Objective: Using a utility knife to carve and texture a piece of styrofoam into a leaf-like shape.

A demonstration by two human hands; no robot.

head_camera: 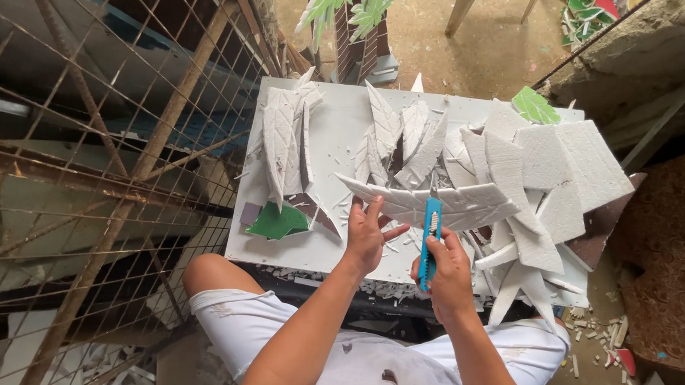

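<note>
Matt white foam leaf (429, 202) above the hands, glossy blue plastic knife (430, 241) in the right hand (450, 274), rusty rough metal mesh (83, 161) left of them

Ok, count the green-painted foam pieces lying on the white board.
2: one dark green piece at the board's near-left corner, one light green leaf at its far-right edge. More may be hidden beneath white foam offcuts.

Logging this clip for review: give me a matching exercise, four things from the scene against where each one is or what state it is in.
Things:
1. blue utility knife
2. long white foam leaf
3. green foam scrap
4. pile of uncut foam sheets

Places or states:
A. lying at the near left corner of the white board
B. stacked on the right side of the board
C. gripped upright in the right hand
D. held at its near edge by the left hand

Pairs: 1-C, 2-D, 3-A, 4-B
</note>
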